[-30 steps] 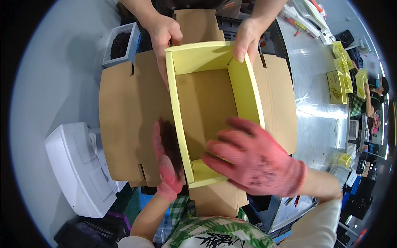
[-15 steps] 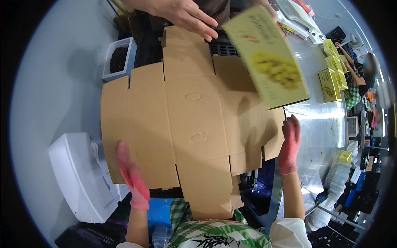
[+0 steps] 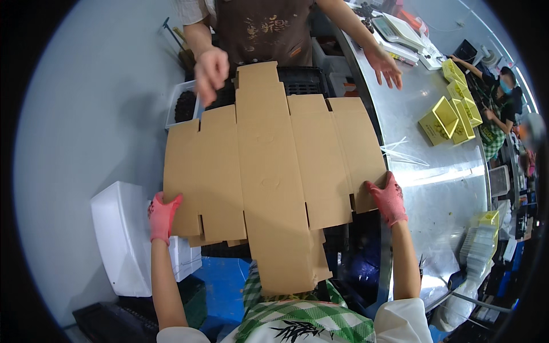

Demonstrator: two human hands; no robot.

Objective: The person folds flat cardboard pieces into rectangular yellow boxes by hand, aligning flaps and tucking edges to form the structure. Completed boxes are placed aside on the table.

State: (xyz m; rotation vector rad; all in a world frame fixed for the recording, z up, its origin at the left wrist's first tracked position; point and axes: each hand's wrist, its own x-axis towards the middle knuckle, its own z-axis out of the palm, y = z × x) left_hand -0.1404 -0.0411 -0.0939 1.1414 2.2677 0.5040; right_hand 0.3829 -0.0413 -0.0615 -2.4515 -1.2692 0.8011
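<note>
A large flat brown cardboard box blank lies unfolded in front of me, with slotted flaps and faint handle cut-outs along its middle panel. My left hand, in a pink glove, grips its left edge near the lower corner, thumb on top. On the opposite side my right hand, also pink-gloved, pinches the right edge by the lower corner. The fingertips of both hands are hidden under the board. More cardboard peeks out beneath the blank's lower edges.
Across from me a person in a brown apron has both hands apart. A steel table at right holds yellow boxes, white strips and a scale. At left stand a white foam box and a dark-filled tub.
Both my hands have closed on the blank's side edges, and the blank has shifted. The yellow box the other person held now stands on the steel table with the others.
</note>
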